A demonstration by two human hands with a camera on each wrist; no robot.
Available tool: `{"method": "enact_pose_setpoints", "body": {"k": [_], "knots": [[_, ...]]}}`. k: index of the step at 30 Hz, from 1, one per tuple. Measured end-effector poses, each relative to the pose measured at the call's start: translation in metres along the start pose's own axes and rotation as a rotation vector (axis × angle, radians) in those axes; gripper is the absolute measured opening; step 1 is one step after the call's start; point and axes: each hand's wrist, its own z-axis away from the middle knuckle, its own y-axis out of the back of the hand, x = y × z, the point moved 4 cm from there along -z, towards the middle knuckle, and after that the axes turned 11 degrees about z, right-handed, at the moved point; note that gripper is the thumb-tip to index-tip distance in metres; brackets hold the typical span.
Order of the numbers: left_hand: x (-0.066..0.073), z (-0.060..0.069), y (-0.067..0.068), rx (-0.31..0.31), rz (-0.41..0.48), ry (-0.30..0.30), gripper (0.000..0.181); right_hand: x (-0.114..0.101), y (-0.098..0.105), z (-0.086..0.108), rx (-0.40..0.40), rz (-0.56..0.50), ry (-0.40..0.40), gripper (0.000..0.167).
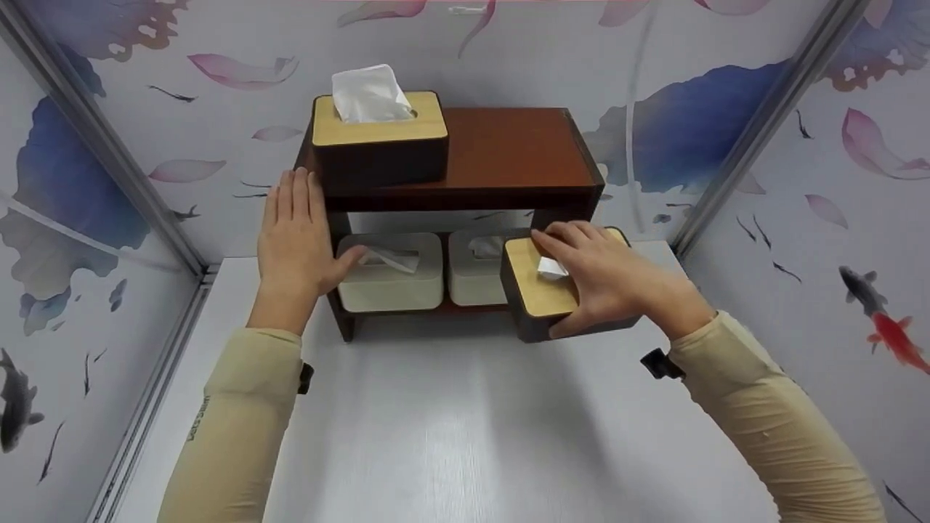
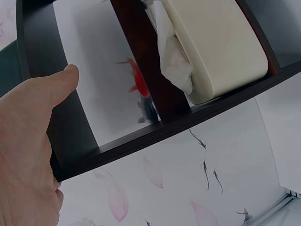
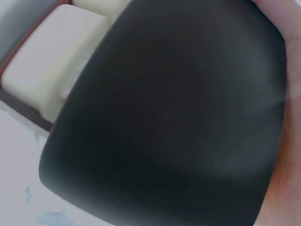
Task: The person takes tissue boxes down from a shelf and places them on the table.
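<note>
My right hand point(image 1: 599, 272) grips a black tissue box point(image 1: 534, 294) with a light wood lid, thumb on the near side and fingers over the far edge. A bit of white tissue shows at its slot. In the right wrist view, the box's dark wall point(image 3: 164, 113) fills most of the frame. My left hand point(image 1: 294, 243) lies with straight fingers against the left side of a reddish-brown shelf point(image 1: 519, 145). Its thumb point(image 2: 63, 87) points inward past the shelf's side. A second black tissue box point(image 1: 381, 161) stands on top at the left, tissue sticking up.
Two cream tissue boxes sit side by side on the lower shelf, the left box point(image 1: 392, 292) beside the right box point(image 1: 474, 287), which is partly hidden by the held box. Patterned walls point(image 1: 821, 240) enclose a white tabletop point(image 1: 436, 428) on the left, right and back.
</note>
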Motion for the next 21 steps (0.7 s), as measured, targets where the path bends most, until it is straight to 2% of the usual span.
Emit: {"method": "enact_pose_setpoints", "body": {"k": [7, 21], "knots": [[-0.001, 0.0, 0.0, 0.008, 0.01, 0.003, 0.114, 0.006, -0.041, 0.009, -0.047, -0.024, -0.021, 0.125], [0.001, 0.0, 0.0, 0.008, -0.004, -0.01, 0.113, 0.032, -0.118, 0.028, -0.068, -0.012, -0.065, 0.126]]}}
